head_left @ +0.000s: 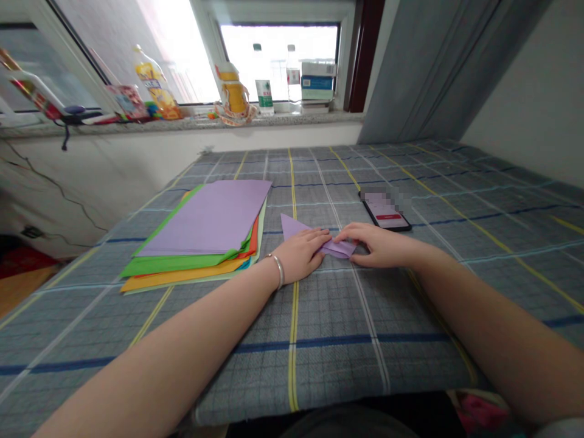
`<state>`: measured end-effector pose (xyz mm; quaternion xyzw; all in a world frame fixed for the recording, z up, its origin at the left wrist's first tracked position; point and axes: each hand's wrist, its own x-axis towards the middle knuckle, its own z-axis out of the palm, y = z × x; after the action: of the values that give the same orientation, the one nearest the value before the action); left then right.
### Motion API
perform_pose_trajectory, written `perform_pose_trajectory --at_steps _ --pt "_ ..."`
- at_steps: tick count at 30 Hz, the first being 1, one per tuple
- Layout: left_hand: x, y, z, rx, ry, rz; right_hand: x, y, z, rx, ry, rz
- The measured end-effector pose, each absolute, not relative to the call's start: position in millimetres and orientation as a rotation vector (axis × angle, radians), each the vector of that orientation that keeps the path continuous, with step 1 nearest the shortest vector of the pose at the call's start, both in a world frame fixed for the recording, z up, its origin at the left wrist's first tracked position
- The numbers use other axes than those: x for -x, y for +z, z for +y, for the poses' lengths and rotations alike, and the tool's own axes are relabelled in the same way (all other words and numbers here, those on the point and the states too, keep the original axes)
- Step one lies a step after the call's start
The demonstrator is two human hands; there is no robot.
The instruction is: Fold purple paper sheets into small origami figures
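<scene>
A folded piece of purple paper (291,226) lies on the checked cloth, with a pointed corner at its left end. My left hand (298,254) rests flat across its middle, fingers stretched out and pressing it down; a silver bangle circles the wrist. At the paper's right end, my right hand (371,244) grips a folded edge between thumb and fingers. Both hands are close together, and they cover much of the paper, so its full folded shape is partly hidden.
Left of my hands lies a stack of coloured sheets (205,219), purple on top. A phone (385,213) lies beyond my right hand. Bottles, a yellow flask (233,91) and boxes (317,82) line the windowsill (182,126). A grey curtain (424,67) hangs at right.
</scene>
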<state>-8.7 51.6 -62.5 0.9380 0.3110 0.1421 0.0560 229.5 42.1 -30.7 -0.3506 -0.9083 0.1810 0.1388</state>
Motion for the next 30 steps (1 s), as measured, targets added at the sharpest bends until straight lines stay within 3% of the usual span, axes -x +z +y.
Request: perform_pose_trajectory --at_steps 15,30 --pt "0.1 -57.5 51.4 -2.743 0.53 1.096 -231.2 -27.5 43.6 1.2 0.624 -2.473" --pt "-15.3 -38.3 51.8 -3.064 0.164 1.105 -228.1 -22.1 39.5 1.315 0.489 -2.495"
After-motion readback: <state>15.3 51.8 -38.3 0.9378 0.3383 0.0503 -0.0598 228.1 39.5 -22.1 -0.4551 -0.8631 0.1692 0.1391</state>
